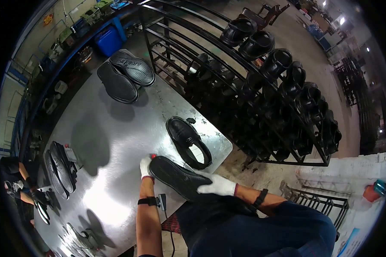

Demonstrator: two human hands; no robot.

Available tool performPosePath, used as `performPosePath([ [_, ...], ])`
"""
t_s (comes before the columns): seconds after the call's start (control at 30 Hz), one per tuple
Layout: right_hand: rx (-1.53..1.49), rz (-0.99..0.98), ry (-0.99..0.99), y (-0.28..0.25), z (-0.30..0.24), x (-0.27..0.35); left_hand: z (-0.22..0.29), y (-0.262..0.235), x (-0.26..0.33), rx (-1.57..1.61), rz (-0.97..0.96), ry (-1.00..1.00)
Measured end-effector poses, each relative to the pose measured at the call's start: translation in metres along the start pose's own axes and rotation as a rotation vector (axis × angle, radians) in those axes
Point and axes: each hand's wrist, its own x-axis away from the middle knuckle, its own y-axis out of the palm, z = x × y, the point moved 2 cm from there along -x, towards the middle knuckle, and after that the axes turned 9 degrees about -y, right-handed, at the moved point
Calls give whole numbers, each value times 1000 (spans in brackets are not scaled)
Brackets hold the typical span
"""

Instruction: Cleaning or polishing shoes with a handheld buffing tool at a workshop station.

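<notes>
A black shoe (176, 176) is turned with its dark sole facing up, just past the near edge of the metal table. My left hand (146, 167), in a white glove, grips its toe end, with the fingers partly hidden behind the shoe. Toward the heel, my right hand (218, 185) is closed on the side, also gloved in white. Just beyond, a black loafer (183, 133) stands upright on the table, its pale insole showing. A small red object (153, 156) shows beside the held shoe's toe; I cannot make out what it is.
The metal table (103, 145) bears a pair of soles-up shoes (118, 83) at its far end and more shoes (60, 169) at left. A black rack (304, 160) full of shoes stands along the right. Another person (19, 180) works at far left. A blue container (109, 40) sits beyond.
</notes>
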Motion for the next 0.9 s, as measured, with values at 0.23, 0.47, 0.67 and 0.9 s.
performPosePath([
  [0.23, 750, 104, -346, 71, -139, -86, -17, -8, 28, -26, 306, -267],
  [0.47, 927, 165, -795, 54, -71, 13, 123, -16, 180, 1035, 362, 24],
  [0.67, 815, -76, -978, -49, -59, 115, 109, 30, 221, 759, 760, 293],
  [0.9, 539, 978, -785, -28, -113, 7, 81, 24, 68, 1494, 308, -79],
])
